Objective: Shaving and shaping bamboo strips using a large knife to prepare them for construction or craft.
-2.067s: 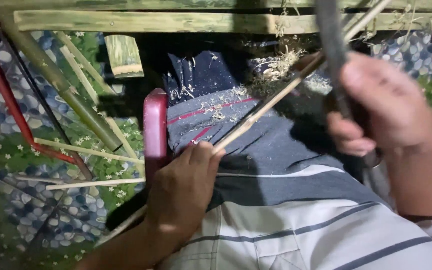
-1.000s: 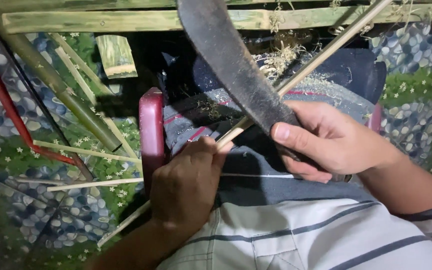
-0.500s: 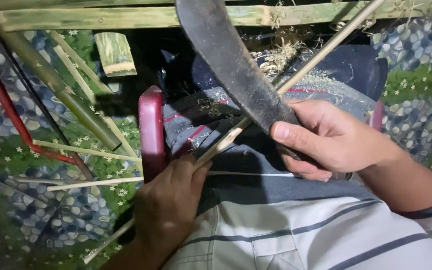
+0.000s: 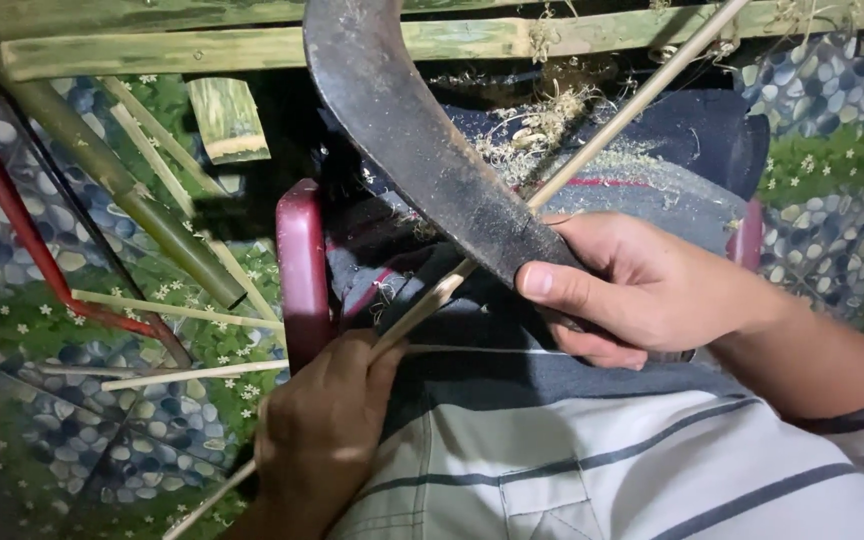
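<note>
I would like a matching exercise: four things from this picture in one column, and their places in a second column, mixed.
Things:
1. blade
2. thin stick
3. stool edge
4. bamboo block

Places:
A. on the floor, upper left
B. held in the left hand
C. held in the right hand
D. beside the left knee

Pairs: 1-C, 2-B, 3-D, 4-A
</note>
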